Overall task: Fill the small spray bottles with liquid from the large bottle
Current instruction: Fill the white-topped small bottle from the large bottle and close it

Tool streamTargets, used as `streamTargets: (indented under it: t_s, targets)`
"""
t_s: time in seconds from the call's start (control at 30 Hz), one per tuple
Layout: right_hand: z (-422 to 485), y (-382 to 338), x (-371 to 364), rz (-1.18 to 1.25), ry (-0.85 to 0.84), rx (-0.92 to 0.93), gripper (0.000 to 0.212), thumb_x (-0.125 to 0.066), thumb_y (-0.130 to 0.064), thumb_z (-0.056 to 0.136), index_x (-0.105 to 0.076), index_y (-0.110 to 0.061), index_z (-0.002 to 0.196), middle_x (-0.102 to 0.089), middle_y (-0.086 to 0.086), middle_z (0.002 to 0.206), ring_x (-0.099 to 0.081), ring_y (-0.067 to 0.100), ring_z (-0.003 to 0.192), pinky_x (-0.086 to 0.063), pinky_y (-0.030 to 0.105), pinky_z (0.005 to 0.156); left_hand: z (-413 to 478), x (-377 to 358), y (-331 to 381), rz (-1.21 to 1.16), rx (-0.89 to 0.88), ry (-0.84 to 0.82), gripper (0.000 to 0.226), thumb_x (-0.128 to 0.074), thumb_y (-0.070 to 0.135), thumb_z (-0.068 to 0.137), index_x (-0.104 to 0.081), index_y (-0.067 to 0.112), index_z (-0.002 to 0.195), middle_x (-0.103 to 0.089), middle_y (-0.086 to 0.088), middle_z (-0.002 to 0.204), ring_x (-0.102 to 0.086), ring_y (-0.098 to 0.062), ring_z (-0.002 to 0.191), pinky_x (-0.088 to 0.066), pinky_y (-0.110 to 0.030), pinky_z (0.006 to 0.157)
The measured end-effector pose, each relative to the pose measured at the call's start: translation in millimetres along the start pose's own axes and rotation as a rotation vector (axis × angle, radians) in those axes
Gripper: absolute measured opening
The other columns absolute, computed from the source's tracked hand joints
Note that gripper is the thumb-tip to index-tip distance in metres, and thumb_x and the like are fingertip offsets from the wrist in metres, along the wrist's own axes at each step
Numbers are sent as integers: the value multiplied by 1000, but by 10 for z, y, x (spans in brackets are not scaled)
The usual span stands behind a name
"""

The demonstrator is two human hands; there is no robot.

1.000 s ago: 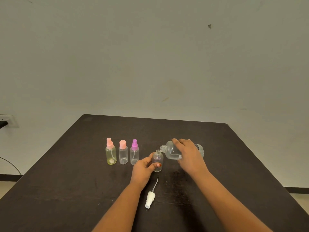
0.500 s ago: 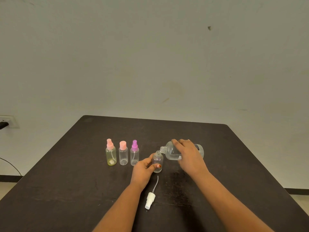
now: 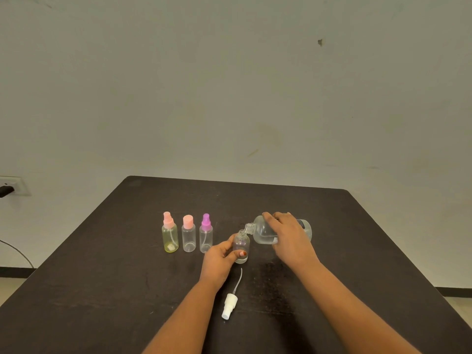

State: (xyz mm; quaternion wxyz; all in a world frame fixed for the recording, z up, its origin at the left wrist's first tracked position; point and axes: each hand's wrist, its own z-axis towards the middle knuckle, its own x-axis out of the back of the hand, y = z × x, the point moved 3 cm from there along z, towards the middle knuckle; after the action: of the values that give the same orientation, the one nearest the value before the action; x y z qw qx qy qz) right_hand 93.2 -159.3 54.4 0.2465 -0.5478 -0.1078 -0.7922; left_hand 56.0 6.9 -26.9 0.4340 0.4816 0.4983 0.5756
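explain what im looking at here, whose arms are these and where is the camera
There is no machine here: these are a person's two bare arms. The single picture comes from a wide-angle camera worn on their head, looking forward and down, so the arms reach in from the bottom edge.

The left hand holds a small bottle upright, with its top off. The right hand grips a large bottle, tipped so that its open neck sits at the small bottle's mouth. Whether liquid is flowing is too small to tell.

On the dark table a white spray head lies near the person. To the left, three capped bottles stand in a row: a yellowish bottle, a clear pink-capped bottle and a purple-capped bottle.
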Motion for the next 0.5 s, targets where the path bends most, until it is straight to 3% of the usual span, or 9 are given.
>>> streamTargets:
  t_s: [0.1, 0.23, 0.4, 0.5]
  targets:
    - [4, 2, 0, 0, 1, 4, 65, -57, -3, 83, -36, -20, 142, -51, 6, 130, -42, 23, 123, -24, 33, 112, -4, 0, -6, 12, -1, -5, 43, -63, 8, 85, -56, 13, 127, -58, 17, 116, -53, 2, 111, -42, -4, 83]
    - [2, -1, -6, 6, 8, 10, 65, -59, -1, 80, -39, -18, 140, -54, 8, 127, -45, 25, 120, -24, 35, 112, -7, -3, -3, 14, 3, -8, 43, -62, 7, 86, -55, 12, 128, -58, 19, 114, -51, 9, 101, -42, -1, 80]
    - [5, 4, -12, 1, -2, 7, 66, -58, -2, 81, -37, -19, 141, -52, 8, 129, -43, 25, 122, -23, 35, 112, -3, -3, 1, 41, 5, -10, 46, -62, 9, 86, -52, 13, 131, -54, 19, 116, -48, 4, 110, -37, -12, 95]
    - [5, 5, -8, 0, -6, 6, 66, -57, -2, 82, -36, -20, 142, -51, 7, 130, -42, 24, 123, -23, 35, 112, -3, 0, -2, 44, 8, -12, 46, -62, 8, 86, -52, 12, 131, -52, 22, 112, -47, 4, 111, -36, -13, 96]
